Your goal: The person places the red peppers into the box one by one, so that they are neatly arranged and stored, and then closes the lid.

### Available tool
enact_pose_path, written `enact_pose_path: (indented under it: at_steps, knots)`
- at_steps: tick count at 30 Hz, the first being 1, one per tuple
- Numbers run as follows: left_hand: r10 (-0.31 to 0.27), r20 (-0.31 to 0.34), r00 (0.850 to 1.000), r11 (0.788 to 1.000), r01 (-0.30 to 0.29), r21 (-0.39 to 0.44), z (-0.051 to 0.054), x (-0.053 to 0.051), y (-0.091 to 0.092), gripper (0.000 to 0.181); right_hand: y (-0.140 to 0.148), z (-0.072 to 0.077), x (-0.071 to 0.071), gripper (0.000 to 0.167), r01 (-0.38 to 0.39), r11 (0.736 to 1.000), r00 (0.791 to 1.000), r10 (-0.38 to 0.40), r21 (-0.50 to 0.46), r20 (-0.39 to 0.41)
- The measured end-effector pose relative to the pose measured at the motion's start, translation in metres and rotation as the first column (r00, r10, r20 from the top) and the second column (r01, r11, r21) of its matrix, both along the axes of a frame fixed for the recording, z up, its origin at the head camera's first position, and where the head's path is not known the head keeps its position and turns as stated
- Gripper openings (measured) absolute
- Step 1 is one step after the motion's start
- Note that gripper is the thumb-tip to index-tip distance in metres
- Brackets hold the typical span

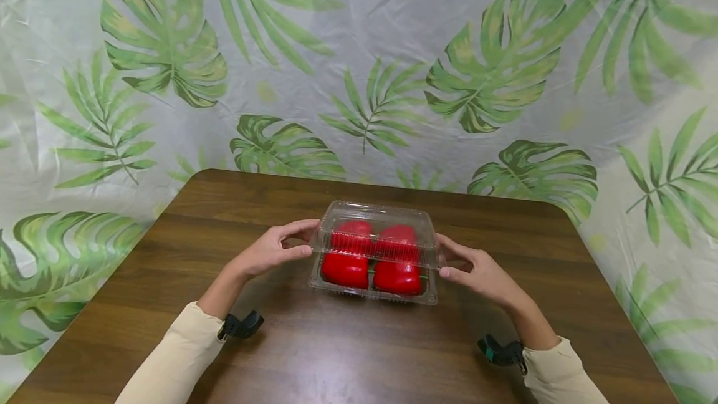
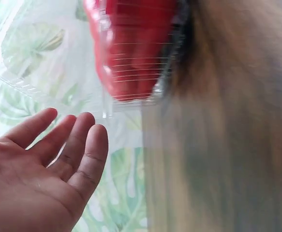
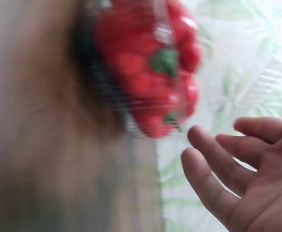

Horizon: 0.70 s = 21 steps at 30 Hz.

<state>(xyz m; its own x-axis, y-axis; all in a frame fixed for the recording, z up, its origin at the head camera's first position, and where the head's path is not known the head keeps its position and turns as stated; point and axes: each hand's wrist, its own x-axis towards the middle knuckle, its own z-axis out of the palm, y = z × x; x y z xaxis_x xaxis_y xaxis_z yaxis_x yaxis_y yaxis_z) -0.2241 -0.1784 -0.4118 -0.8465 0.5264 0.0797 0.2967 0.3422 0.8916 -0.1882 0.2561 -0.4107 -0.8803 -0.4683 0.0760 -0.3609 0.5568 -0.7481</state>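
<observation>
A clear plastic clamshell box stands on the table with several red bell peppers in it. Its clear lid is tilted up, its front edge above the front peppers. My left hand is at the lid's left side, thumb toward the front and fingers farther back. At the right side my right hand mirrors it. Fairly straight, spread fingers show in the left wrist view, close to the lid's edge. The right wrist view has similar fingers beside the peppers, whose green stems show; contact there is unclear.
The brown wooden table extends around the box on all sides. Behind it hangs a pale sheet printed with green leaves. A dark device is strapped on the left wrist, another on the right.
</observation>
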Motion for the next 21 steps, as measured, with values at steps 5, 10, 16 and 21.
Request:
enact_pose_path:
  at_steps: [5,10,16,21]
  knots:
    - [-0.016,-0.003,1.0,1.0,0.016,-0.015,-0.007,0.0,-0.001,0.066,-0.001,-0.011,0.008,0.071,0.016,0.999,0.997,-0.013,0.041,-0.07]
    - [-0.036,0.01,0.999,0.999,0.036,-0.019,-0.013,0.001,-0.003,0.071,-0.003,-0.016,0.011,0.073,0.028,0.998,0.996,-0.023,0.052,-0.089]
    - [-0.039,0.004,0.999,0.999,0.039,-0.03,-0.023,0.007,-0.003,0.076,-0.005,-0.024,0.014,0.078,0.027,0.995,0.989,-0.014,0.091,-0.144]
    - [-0.038,-0.098,0.994,0.991,0.025,-0.131,-0.03,0.013,0.001,0.08,-0.008,-0.032,0.019,0.082,0.021,0.993,0.988,-0.002,0.119,-0.157]
